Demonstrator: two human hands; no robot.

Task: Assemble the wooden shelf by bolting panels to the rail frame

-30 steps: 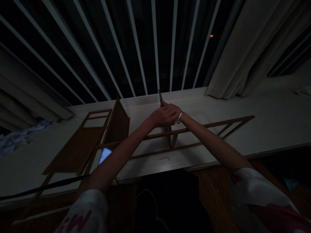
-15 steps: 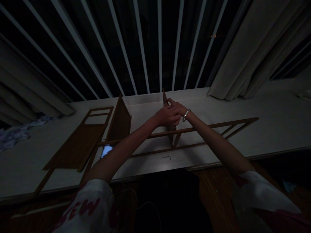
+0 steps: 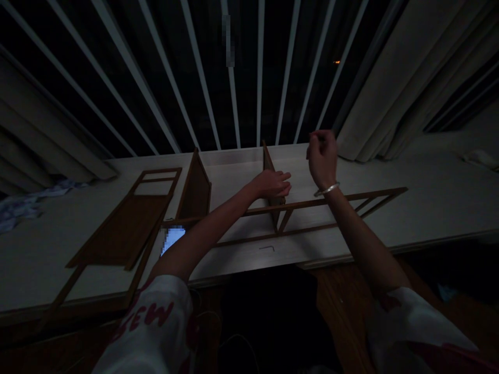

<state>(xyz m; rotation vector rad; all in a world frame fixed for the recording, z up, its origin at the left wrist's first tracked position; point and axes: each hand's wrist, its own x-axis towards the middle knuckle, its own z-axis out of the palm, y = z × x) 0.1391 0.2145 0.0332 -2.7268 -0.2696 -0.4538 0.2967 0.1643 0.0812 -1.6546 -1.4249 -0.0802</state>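
Note:
My left hand (image 3: pixel 271 184) is over an upright brown wooden panel (image 3: pixel 268 158) that joins a long wooden frame (image 3: pixel 300 206). Its fingers are bent and pressed together; whether they grip the panel or a small part is too dark to tell. Raised to the right, apart from the frame, is my right hand (image 3: pixel 323 156), with a bracelet (image 3: pixel 327 189) at the wrist. Its fingers are curled into a pinch, and anything in them is too small to make out. A bent hex key (image 3: pixel 268 248) lies on the white surface in front of the frame.
Another upright panel (image 3: pixel 195 189) stands at the frame's left part. Farther left lies a flat wooden panel with legs (image 3: pixel 128 226). A lit, blurred screen (image 3: pixel 172 239) sits beside my left forearm. White bars (image 3: pixel 260 78) and curtains (image 3: pixel 384 88) stand behind the white ledge (image 3: pixel 436 202).
My right hand has come away from my left hand, moving up and to the right. My left hand stays at the upright panel. The view has shifted slightly.

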